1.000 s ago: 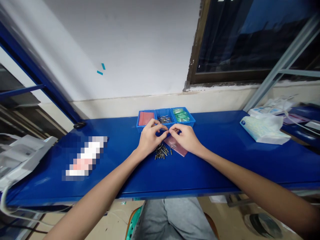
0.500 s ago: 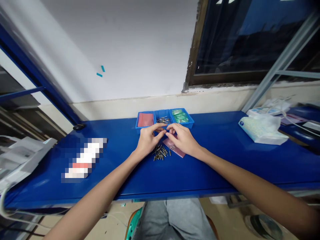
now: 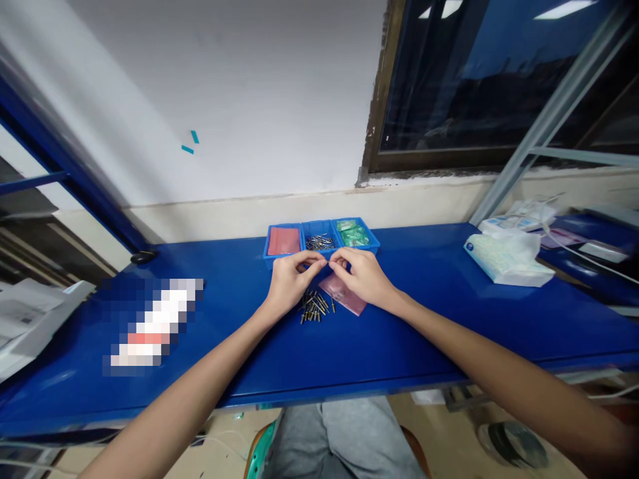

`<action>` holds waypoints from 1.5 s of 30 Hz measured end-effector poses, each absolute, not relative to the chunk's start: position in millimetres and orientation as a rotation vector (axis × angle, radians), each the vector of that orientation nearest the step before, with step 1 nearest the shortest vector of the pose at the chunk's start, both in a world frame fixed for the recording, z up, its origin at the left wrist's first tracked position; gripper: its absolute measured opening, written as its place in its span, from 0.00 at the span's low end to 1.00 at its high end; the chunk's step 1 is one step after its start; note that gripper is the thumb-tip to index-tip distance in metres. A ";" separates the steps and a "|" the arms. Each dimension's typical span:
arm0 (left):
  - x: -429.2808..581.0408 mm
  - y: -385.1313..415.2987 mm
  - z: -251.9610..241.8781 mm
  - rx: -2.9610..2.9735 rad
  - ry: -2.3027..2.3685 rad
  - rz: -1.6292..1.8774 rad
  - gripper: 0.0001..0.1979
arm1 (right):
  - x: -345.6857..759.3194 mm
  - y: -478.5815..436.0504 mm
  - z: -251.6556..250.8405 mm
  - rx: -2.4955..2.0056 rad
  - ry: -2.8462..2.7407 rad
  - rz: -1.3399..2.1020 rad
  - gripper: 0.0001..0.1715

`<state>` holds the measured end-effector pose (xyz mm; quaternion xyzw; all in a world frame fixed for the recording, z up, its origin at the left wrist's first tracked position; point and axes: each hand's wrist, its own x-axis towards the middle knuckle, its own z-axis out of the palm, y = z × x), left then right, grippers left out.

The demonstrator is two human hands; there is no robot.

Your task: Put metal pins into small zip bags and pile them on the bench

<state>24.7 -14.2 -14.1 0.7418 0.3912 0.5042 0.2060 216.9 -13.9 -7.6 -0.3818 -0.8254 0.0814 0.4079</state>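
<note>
Just in front of the blue bins, my left hand (image 3: 289, 283) and my right hand (image 3: 364, 274) meet at the fingertips. Thumb and fingers of each are pinched together; anything between them is too small to make out. Below my left hand lies a loose pile of pop rivets (image 3: 313, 307), thin pins with brassy bodies. A flat pink plastic bag (image 3: 350, 299) rests on the table, partly covered by my right hand.
Three joined blue bins (image 3: 272, 261) hold pink bags (image 3: 283, 241), metal rivets (image 3: 319, 243) and green packets (image 3: 353, 234). A tissue pack (image 3: 509, 259) sits right on the blue table (image 3: 399, 352). A white device (image 3: 40, 326) stands left, near a blurred-out item (image 3: 160, 319).
The view has swung slightly to the right. My fingertips have shifted a little and still meet in a pinch. The rivet pile and pink bag look unmoved.
</note>
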 end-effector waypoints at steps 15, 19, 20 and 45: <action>27.8 -17.3 -16.6 2.201 0.996 1.313 0.11 | 214.9 -17.6 -7.1 -0.887 -2.053 0.162 0.06; 28.8 -16.6 -18.5 2.138 0.974 1.291 0.13 | 216.0 -15.2 -6.8 -0.934 -2.019 0.210 0.07; 28.5 -16.0 -18.4 2.104 0.973 1.302 0.13 | 216.0 -14.7 -7.1 -0.944 -2.020 0.220 0.07; -9.6 -1.4 3.7 2.604 1.261 1.102 0.15 | 213.1 13.7 6.7 -1.075 -2.214 -0.324 0.14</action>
